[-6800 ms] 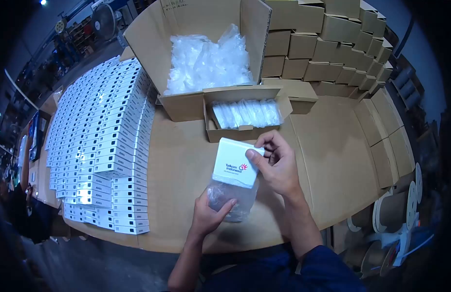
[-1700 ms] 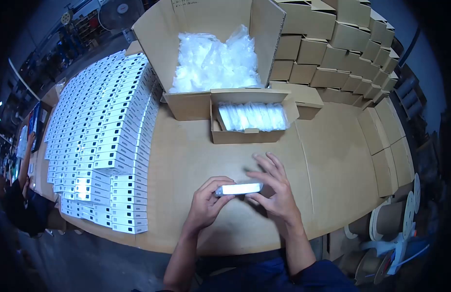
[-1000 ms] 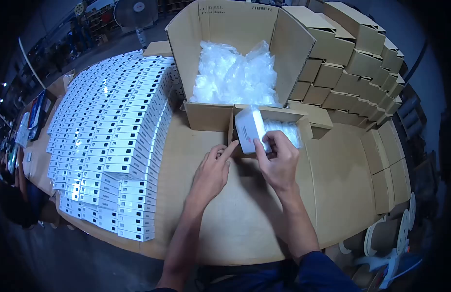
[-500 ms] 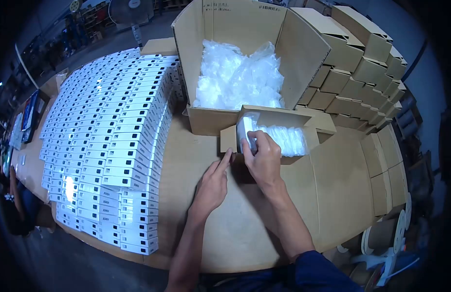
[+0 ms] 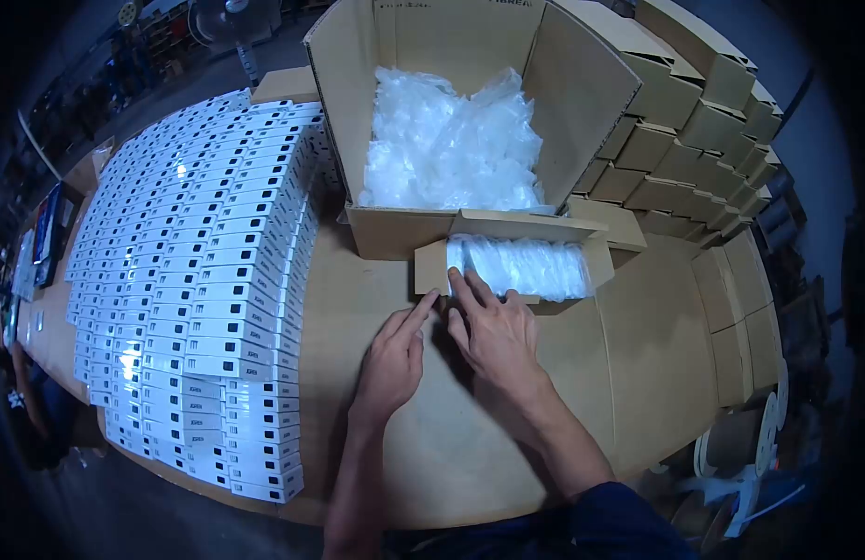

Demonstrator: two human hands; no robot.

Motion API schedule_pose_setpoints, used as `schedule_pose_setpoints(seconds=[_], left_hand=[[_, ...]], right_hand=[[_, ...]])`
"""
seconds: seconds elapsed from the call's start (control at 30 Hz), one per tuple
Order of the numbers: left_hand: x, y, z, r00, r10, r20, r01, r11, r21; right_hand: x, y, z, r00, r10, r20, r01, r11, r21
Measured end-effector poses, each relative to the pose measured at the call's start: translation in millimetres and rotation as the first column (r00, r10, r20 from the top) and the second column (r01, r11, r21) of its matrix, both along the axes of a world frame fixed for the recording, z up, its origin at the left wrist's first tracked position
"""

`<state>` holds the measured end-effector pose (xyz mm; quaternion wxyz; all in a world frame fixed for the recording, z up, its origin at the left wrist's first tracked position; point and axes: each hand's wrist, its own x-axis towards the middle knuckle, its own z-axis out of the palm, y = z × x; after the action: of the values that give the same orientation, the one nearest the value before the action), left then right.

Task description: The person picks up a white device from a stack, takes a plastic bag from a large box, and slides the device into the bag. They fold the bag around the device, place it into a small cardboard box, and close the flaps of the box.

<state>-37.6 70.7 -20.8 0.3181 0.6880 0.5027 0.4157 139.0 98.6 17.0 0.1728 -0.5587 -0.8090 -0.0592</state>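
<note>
A small cardboard box (image 5: 430,268) stands with its flaps up, holding a row of clear plastic-bagged white items (image 5: 521,266). My left hand (image 5: 392,359) is at the box's near left corner, its index finger stretched out to the side flap and holding nothing. Over the front edge reaches my right hand (image 5: 498,336), fingers apart, fingertips on the leftmost bagged item. It grips nothing. Right behind the small box is a large open carton (image 5: 395,233) with a heap of clear plastic bags (image 5: 451,140) inside.
Stacked white boxes (image 5: 199,271) with dark square marks rise at the left. Piled brown cartons (image 5: 680,140) stand at the back right, with more cartons (image 5: 736,317) along the right edge. A cable spool (image 5: 736,443) sits below the table (image 5: 544,401) at lower right.
The white bagged item my right hand pinched upright has gone down into the left end of the box row. My right hand has let go, fingers now spread. My left hand has barely moved.
</note>
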Motion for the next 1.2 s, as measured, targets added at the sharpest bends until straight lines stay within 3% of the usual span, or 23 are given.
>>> schedule_pose_setpoints(seconds=[0.23,0.27,0.37,0.5,0.63,0.73,0.93,1.2], left_hand=[[3,-22,29,0.992,0.081,-0.1,-0.076,0.995,0.058],[1,-32,35,0.987,0.098,-0.129,-0.09,0.993,0.07],[-11,-71,52,0.974,0.147,-0.174,-0.127,0.984,0.124],[-38,-124,79,0.917,0.301,-0.262,-0.228,0.933,0.278],[-75,-151,97,0.818,0.521,-0.244,-0.412,0.826,0.383],[-100,-152,102,0.749,0.595,-0.293,-0.469,0.787,0.401],[-125,-143,99,0.67,0.597,-0.44,-0.46,0.8,0.385],[-133,-140,84,0.626,0.668,-0.403,-0.479,0.737,0.477]], right_hand=[[3,-5,0,0.999,0.024,-0.031,-0.025,0.998,-0.059],[3,-9,4,0.995,0.038,-0.092,-0.047,0.995,-0.092],[-1,-17,-2,0.867,0.11,-0.486,-0.013,0.98,0.199],[-28,-36,22,0.666,0.233,-0.709,-0.211,0.97,0.121],[-71,-31,34,0.598,0.572,-0.562,-0.564,0.798,0.211],[-103,-31,43,0.604,0.67,-0.433,-0.679,0.716,0.162],[-148,-28,50,0.561,0.766,-0.313,-0.769,0.623,0.145],[-154,-26,46,0.587,0.762,-0.273,-0.768,0.631,0.111]])
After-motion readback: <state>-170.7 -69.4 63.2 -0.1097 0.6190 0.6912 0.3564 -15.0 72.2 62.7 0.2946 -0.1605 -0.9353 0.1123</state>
